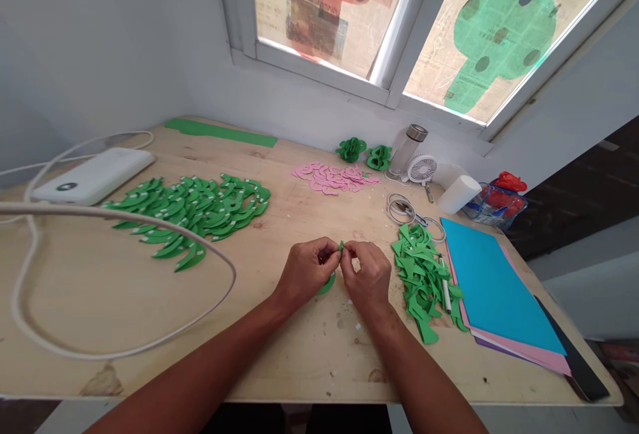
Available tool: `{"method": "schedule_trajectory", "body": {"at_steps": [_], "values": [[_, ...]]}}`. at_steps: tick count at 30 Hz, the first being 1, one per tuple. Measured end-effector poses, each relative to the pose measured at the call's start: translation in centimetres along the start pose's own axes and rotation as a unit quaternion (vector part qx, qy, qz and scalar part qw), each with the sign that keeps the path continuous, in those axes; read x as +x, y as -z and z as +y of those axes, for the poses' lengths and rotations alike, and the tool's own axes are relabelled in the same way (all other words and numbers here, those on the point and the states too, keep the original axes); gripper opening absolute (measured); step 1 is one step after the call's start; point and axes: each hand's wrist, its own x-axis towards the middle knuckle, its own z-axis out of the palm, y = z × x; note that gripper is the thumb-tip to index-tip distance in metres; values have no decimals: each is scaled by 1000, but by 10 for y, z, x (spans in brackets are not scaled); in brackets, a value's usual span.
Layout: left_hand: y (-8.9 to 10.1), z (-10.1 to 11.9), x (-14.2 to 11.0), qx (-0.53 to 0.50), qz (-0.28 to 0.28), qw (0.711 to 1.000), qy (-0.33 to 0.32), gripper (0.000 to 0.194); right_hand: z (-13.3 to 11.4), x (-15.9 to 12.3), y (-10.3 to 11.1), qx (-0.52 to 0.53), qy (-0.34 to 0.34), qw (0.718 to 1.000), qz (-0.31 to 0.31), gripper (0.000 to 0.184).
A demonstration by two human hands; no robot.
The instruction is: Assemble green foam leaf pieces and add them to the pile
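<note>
Pinching sm. green piece (341, 246) w/ both L hand (310, 269) & R hand (368, 275), over tabletop (299, 354) btwn green cutouts (200, 211) & green scraps (419, 274), so prob. best to press lightly, evenly, w/o creasing.

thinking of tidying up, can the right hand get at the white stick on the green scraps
Probably yes: the white stick lies mostly uncovered on the green scraps beside the right hand, nothing tall between, though that hand is busy pinching a green piece.

Two hands (308, 271) (368, 271), two green piles (197, 206) (422, 271), one pink pile (335, 176), one fan (422, 168), one bottle (406, 150)
</note>
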Motion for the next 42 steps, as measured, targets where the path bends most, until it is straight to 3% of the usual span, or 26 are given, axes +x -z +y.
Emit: {"method": "schedule_trajectory", "body": {"at_steps": [7,11,15,21,26,30,34,37,42], "values": [[0,-2,4,-123,-5,989,80,13,8,0,1,20,-56,998,11,11],[2,0,7,-175,5,977,122,14,13,1,2,23,-97,995,-14,11],[3,1,7,-212,12,966,145,17,10,3,4,128,-149,979,-52,18],[5,-1,10,-252,-2,956,149,24,6,0,2,302,-233,911,-159,25],[6,-1,10,-298,-20,941,159,20,6,-1,-4,422,-292,843,-162,26],[11,2,10,-380,-62,904,186,21,5,1,-2,476,-314,806,-159,26],[20,3,11,-459,-133,855,201,34,5,1,2,546,-326,752,-174,24],[24,2,11,-479,-175,837,197,34,4,0,4,586,-330,715,-190,24],[24,-1,11,-488,-181,830,202,24,2,0,5,601,-332,697,-206,24]]}}
